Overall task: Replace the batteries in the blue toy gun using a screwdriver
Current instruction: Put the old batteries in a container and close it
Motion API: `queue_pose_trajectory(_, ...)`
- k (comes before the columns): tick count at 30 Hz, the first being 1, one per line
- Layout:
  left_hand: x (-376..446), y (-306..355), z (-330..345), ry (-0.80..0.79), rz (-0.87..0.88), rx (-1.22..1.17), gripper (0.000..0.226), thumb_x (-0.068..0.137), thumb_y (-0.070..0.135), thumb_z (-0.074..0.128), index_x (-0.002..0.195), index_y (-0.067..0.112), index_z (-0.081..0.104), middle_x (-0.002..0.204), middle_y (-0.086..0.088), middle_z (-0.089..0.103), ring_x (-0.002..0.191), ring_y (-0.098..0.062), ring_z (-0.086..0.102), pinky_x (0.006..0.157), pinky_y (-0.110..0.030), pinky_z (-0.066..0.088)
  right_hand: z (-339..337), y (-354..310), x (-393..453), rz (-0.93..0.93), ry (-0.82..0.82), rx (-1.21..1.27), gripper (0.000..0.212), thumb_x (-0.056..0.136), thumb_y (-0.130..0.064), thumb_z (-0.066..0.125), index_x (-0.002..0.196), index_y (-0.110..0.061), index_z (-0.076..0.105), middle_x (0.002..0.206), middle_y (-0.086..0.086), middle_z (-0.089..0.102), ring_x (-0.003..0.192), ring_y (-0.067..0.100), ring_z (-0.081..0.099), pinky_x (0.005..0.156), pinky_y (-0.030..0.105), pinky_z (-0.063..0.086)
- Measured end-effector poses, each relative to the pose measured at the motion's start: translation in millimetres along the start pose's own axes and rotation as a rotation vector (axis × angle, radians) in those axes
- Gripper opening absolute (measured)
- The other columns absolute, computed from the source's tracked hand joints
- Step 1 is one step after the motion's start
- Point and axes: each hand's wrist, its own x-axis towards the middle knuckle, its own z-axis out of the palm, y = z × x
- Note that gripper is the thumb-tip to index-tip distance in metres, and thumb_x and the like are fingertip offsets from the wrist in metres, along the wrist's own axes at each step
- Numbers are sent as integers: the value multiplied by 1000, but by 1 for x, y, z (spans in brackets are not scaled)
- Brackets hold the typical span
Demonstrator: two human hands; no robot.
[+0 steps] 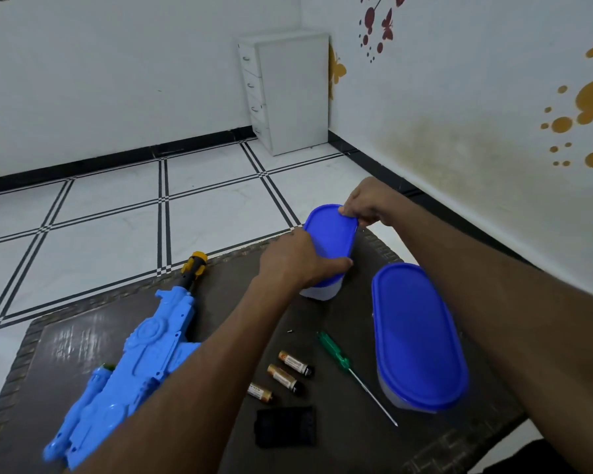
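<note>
The blue toy gun (141,357) lies on the dark table (350,449) at the left, its yellow muzzle pointing away. Three batteries (285,377) lie loose near the middle, with a black battery cover (285,426) in front of them and a tiny screw (290,331) behind. A green-handled screwdriver (350,371) lies to their right. At the table's far edge stands a clear container with a blue lid (329,237). My left hand (295,261) grips its near side, and my right hand (365,203) pinches the lid's far rim.
A second, larger blue-lidded container (418,333) stands at the right, partly under my right forearm. Beyond the table is white tiled floor, with a white drawer cabinet (288,90) in the room's corner.
</note>
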Motion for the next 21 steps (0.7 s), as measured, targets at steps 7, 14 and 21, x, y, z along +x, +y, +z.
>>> queue_pose_trajectory(7, -5, 15, 14, 133, -23, 40, 62, 69, 76, 62, 75, 16, 46, 79, -3, 52, 75, -22, 58, 65, -31, 48, -1, -2, -13, 33, -31, -175, 50, 73, -43, 84, 76, -5, 52, 63, 8, 57, 70, 26, 59, 62, 32, 46)
queue_pose_trajectory(14, -2, 15, 6, 80, -30, 38, 61, 70, 74, 62, 68, 18, 38, 78, -3, 55, 81, -23, 63, 72, -32, 54, 1, -5, -22, -176, 152, -298, 50, 77, -47, 78, 72, -11, 43, 74, 3, 50, 78, 26, 52, 59, 29, 35)
queue_pose_trajectory(21, -5, 18, 10, 104, 0, 101, 60, 73, 74, 57, 65, 18, 39, 75, -4, 53, 78, -22, 60, 67, -30, 50, 0, 7, -33, -154, 201, 45, 39, 76, -27, 81, 62, -9, 49, 64, 7, 53, 60, 22, 49, 57, 32, 39)
